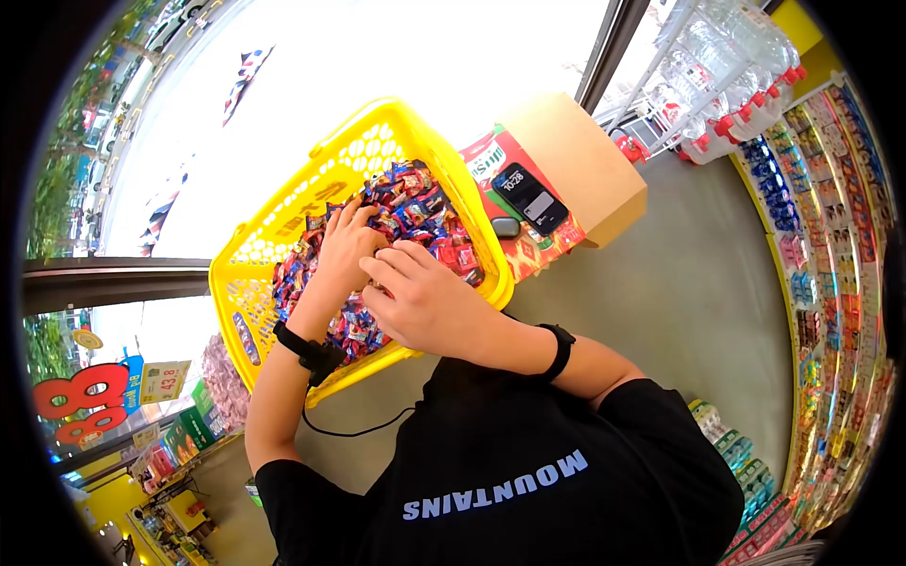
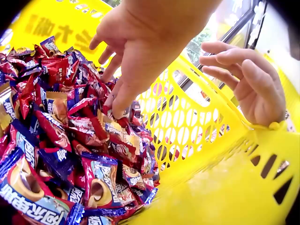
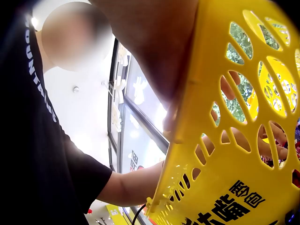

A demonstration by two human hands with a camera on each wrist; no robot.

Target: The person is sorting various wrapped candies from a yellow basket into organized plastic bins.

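A yellow plastic basket [image 1: 363, 141] with perforated walls holds a heap of small wrapped candies [image 1: 415, 203] in red, blue and gold packets. My left hand [image 1: 347, 247] reaches down into it, its spread fingers at the surface of the heap. In the left wrist view the left hand [image 2: 140, 51] has its lowest digit right at the wrappers. My right hand [image 1: 420, 294] hovers at the near rim, fingers loosely bent. Nothing shows between the fingers of the right hand [image 2: 258, 84] in the left wrist view. Basket walls partly hide both hands in the right wrist view.
Right of the basket, a phone [image 1: 530, 198] and a small dark case [image 1: 506, 227] lie on a red printed package beside a cardboard box [image 1: 576, 160]. Bottled water [image 1: 727, 75] stands farther back, near stocked shelves [image 1: 830, 283]. A cable [image 1: 359, 433] hangs from the left wrist.
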